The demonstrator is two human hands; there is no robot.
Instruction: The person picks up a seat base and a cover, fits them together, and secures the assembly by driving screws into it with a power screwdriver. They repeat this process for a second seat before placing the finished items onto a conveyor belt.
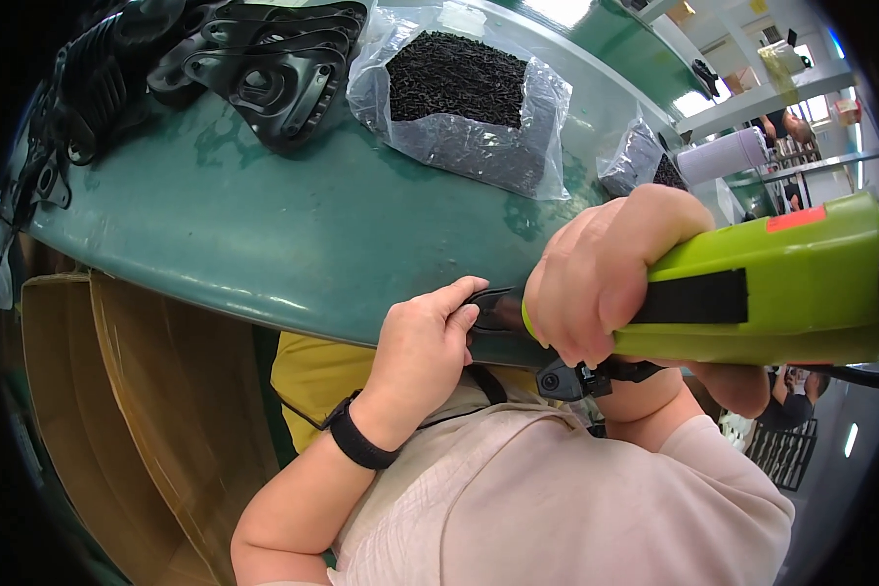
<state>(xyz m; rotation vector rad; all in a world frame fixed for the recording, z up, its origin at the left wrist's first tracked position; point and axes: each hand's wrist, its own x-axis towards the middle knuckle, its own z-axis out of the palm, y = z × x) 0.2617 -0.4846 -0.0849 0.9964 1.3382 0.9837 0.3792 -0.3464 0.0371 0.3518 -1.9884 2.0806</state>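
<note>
My right hand (615, 269) is wrapped round a lime-green handheld power tool (811, 278), which looks like an electric screwdriver. The tool lies almost sideways, with its dark nose pointing left over the table's front edge. Across from it, my left hand (415, 347) pinches a small black plastic piece (485, 305) between thumb and fingers, right against that nose. My hand hides most of the piece, and the tool's very tip cannot be made out. Under my right hand sits a black-and-grey fitting (560, 381) with a round bolt-like end; what it is attached to is unclear.
A clear plastic bag (547, 146) full of black screws lies on the green table (283, 225). A smaller bag (635, 161) is at its right. Black plastic parts (273, 83) are stacked at the far left. An open cardboard box (166, 410) stands below the table's left edge.
</note>
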